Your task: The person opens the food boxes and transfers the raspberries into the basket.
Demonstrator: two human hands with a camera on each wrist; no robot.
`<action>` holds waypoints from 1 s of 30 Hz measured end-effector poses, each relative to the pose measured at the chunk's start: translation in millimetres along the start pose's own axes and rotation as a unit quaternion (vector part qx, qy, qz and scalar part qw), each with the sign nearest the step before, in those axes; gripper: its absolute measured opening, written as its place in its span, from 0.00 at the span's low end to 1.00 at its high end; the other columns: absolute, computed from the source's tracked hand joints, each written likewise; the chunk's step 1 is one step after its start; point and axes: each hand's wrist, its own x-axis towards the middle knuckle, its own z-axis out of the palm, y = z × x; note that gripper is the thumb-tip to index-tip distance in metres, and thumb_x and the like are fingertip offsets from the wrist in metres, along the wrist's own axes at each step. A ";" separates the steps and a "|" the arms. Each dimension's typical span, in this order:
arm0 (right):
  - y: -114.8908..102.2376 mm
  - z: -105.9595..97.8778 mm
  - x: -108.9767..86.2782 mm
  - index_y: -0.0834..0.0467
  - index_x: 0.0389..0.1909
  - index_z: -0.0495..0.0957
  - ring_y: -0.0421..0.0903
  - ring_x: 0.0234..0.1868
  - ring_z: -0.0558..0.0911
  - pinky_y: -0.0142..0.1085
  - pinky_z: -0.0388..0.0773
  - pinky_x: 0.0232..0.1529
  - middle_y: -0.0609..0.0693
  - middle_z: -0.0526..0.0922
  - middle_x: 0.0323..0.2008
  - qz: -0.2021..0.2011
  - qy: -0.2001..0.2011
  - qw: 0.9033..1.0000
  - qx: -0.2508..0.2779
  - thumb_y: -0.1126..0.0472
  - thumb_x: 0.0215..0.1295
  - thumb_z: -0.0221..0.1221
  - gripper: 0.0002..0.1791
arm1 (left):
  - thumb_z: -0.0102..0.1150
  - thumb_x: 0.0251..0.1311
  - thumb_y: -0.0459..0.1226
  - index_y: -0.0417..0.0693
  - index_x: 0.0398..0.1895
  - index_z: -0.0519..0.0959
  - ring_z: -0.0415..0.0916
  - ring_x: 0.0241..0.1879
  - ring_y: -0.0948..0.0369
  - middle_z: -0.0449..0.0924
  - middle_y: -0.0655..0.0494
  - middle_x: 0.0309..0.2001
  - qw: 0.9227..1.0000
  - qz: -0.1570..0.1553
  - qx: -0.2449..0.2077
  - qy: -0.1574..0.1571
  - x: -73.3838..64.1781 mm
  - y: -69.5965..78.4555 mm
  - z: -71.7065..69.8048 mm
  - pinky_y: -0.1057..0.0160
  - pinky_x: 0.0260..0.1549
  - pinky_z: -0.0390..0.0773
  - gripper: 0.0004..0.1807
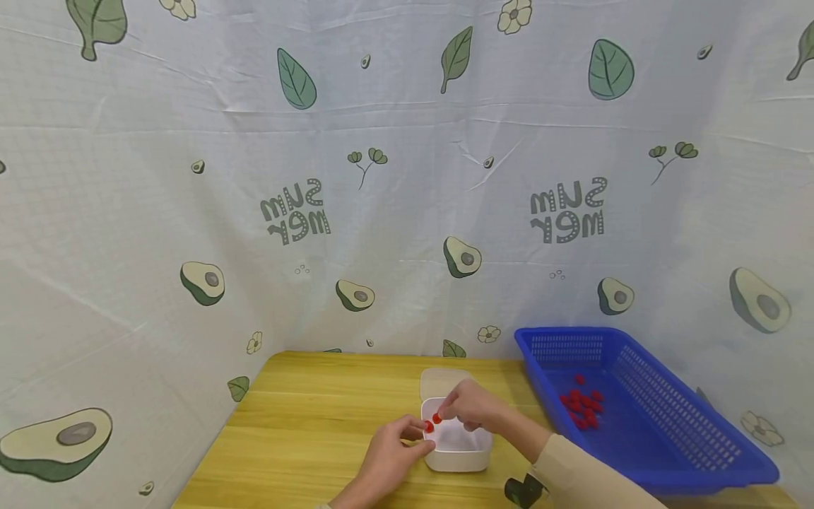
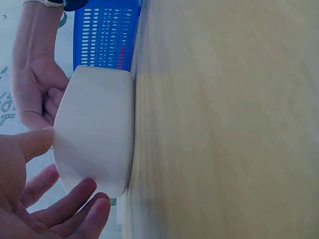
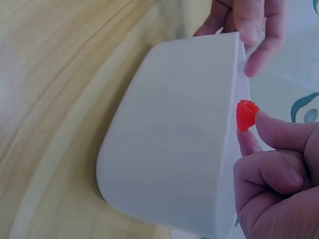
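A white open box stands on the wooden table. My left hand is at its left side, thumb by the near corner and loosely bent fingers along the left wall. My right hand reaches over the box and pinches a red raspberry between thumb and a fingertip, just beyond the rim. Another raspberry shows beside my left index fingertip, at the left rim; whether that finger touches it I cannot tell. Most of the box's inside is hidden in both wrist views.
A blue plastic basket stands at the right with several raspberries in a pile. Behind the box lies a pale lid. A patterned curtain hangs behind the table.
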 end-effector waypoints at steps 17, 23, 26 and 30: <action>-5.8 -38.2 -3.7 0.64 0.40 0.86 0.40 0.14 0.57 0.29 0.58 0.19 0.44 0.60 0.14 0.018 0.035 0.999 0.021 0.65 0.64 0.65 0.07 | 0.72 0.58 0.46 0.52 0.45 0.84 0.81 0.41 0.61 0.86 0.57 0.42 1.000 -0.016 -0.002 -0.003 0.7 0.9 -0.5 0.58 0.41 0.84 0.14; -2.0 -57.3 -4.4 0.64 0.43 0.85 0.41 0.15 0.58 0.30 0.60 0.20 0.45 0.61 0.14 0.031 0.055 0.998 0.031 0.63 0.65 0.65 0.09 | 0.72 0.58 0.45 0.52 0.44 0.84 0.81 0.41 0.61 0.86 0.57 0.42 1.000 -0.012 -0.003 -0.001 0.7 1.0 -0.2 0.61 0.39 0.83 0.14; 2.1 -69.3 -4.5 0.65 0.42 0.84 0.40 0.15 0.57 0.30 0.57 0.19 0.44 0.60 0.14 0.028 0.062 0.997 0.047 0.63 0.65 0.65 0.09 | 0.72 0.58 0.45 0.53 0.44 0.84 0.81 0.41 0.62 0.86 0.58 0.41 1.000 -0.013 -0.004 -0.001 0.0 1.0 -0.1 0.62 0.39 0.83 0.13; 7.4 -86.4 -5.9 0.67 0.44 0.84 0.39 0.15 0.55 0.29 0.56 0.18 0.43 0.59 0.14 0.025 0.071 0.995 0.060 0.64 0.66 0.64 0.11 | 0.72 0.57 0.45 0.53 0.44 0.85 0.81 0.40 0.62 0.86 0.58 0.40 1.000 -0.003 -0.009 0.002 -1.0 1.4 -0.3 0.64 0.37 0.82 0.13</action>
